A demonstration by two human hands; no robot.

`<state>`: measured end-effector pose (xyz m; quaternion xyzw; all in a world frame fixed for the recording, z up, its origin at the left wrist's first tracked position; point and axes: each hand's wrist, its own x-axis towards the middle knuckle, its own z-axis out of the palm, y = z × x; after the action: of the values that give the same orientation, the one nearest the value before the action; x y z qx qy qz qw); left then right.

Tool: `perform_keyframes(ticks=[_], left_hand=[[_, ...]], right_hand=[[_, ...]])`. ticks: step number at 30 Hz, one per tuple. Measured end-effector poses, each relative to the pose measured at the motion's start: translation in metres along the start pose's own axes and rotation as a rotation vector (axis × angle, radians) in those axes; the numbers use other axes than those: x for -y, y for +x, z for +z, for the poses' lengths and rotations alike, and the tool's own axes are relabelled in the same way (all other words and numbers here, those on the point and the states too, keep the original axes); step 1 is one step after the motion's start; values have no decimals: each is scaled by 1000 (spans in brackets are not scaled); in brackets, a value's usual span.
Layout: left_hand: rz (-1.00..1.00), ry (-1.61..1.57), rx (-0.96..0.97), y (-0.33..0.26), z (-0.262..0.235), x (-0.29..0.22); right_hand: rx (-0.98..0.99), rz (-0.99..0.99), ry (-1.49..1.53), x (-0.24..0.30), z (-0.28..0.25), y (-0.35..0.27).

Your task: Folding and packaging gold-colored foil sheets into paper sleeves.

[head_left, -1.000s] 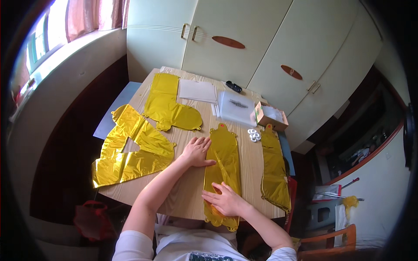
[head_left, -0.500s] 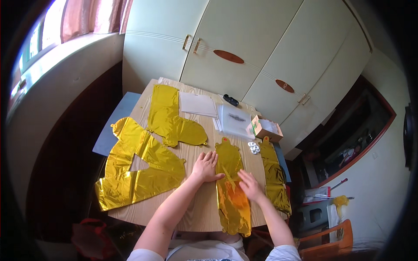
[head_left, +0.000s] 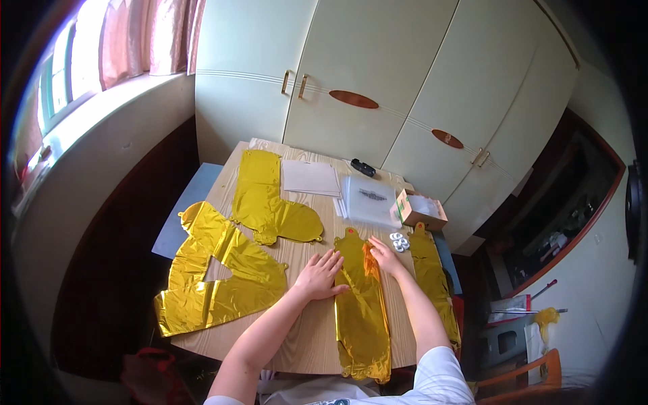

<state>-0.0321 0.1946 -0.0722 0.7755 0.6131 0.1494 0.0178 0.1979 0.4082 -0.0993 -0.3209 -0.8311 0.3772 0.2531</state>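
A long gold foil balloon [head_left: 358, 310], flat and uninflated, lies in front of me on the wooden table. My left hand [head_left: 320, 275] rests open at its left edge, fingers spread and thumb on the foil. On the opposite edge, near the far end, my right hand [head_left: 385, 256] touches the foil with fingers stretched out; orange reflections show in the creases beside it. Farther left lie two more flat gold foil balloons: a large one with a hole [head_left: 236, 287] and an L-shaped one [head_left: 260, 196]. Another folded gold foil balloon [head_left: 432, 270] lies along the right edge of the table.
Beyond my right hand sit small white rolls [head_left: 399, 242], a small open box [head_left: 422, 209], clear plastic sleeves [head_left: 370, 202] and a black object [head_left: 363, 167]. White sheets [head_left: 310, 177] lie at the back. Pale cabinets [head_left: 371, 54] stand behind the table [head_left: 307, 337].
My right hand has slid away from me along the long balloon to its far right edge. My left hand stays at the left edge. The view has tilted slightly upward.
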Motion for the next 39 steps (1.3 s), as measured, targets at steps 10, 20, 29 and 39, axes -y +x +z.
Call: perform_keyframes(ticks=[10, 20, 29, 39], left_hand=[[19, 12, -76, 2, 1, -1], [6, 58, -30, 6, 2, -2], [9, 45, -14, 8, -2, -6], [11, 59, -26, 8, 2, -4]], right_hand=[[71, -112, -532, 15, 4, 9], [100, -89, -497, 21, 1, 8], [83, -102, -522, 19, -1, 5], [93, -106, -514, 20, 1, 6]])
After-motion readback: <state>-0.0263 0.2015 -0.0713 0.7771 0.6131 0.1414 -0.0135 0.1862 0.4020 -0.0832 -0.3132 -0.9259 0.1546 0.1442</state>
